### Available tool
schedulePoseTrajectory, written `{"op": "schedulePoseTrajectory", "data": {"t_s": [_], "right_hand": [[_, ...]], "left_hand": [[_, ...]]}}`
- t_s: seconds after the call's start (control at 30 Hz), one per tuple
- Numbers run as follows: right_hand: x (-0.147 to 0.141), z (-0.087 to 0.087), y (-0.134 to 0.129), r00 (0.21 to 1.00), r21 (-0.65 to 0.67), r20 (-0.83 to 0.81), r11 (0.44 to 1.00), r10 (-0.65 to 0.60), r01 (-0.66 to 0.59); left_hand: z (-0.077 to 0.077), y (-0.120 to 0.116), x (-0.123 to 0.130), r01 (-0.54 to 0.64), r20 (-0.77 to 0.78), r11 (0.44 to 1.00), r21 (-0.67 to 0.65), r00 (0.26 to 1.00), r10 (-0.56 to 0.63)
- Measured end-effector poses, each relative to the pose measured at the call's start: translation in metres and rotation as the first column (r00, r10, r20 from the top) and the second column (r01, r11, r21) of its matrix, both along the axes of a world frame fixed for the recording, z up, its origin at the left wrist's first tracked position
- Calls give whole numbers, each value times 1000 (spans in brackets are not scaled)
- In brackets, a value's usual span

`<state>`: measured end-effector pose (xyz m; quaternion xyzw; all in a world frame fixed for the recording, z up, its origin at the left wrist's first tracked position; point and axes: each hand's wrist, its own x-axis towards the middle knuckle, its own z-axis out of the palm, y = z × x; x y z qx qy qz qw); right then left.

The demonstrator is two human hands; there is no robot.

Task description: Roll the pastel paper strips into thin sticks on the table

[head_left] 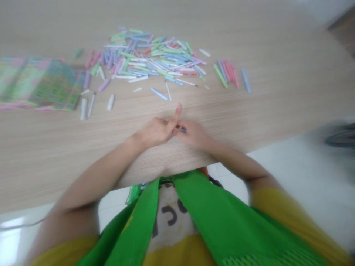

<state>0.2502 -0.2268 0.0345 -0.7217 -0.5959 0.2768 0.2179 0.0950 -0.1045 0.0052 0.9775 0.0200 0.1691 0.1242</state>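
Note:
My left hand point(158, 131) and my right hand point(196, 135) meet above the table near its front edge, with their fingertips together. The fingers of my right hand are pinched round a small dark-grey pen-like piece point(182, 130), mostly hidden by the fingers. One digit of my left hand points up and away, while its other fingers are bent in against the right hand; what they hold is hidden. Just beyond the hands lie a blue pen barrel point(159, 94) and a thin white pen refill point(168, 90).
A wide pile of pastel pen parts point(155, 55) spreads across the table point(277, 74). To its right are several pink barrels point(230, 72) and a blue one point(245, 80). White pieces point(83, 108) lie left, beside green-and-pink printed packs point(52, 85).

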Motion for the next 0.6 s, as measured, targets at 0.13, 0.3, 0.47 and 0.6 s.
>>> {"op": "schedulePoseTrajectory", "data": {"t_s": [0.13,0.3,0.47,0.6], "right_hand": [[8,-5,3,997,140,-69,990,17,-7],[22,-8,11,956,212,-292,977,32,32],[27,-9,13,861,199,-507,965,-46,169],[29,-12,16,891,261,-453,955,-10,143]], "left_hand": [[-2,-4,11,-36,25,997,-71,999,37],[17,7,11,-202,161,963,-179,959,232],[31,48,-11,-242,172,839,-487,915,364],[30,55,-17,-167,113,732,-661,942,317]]}}
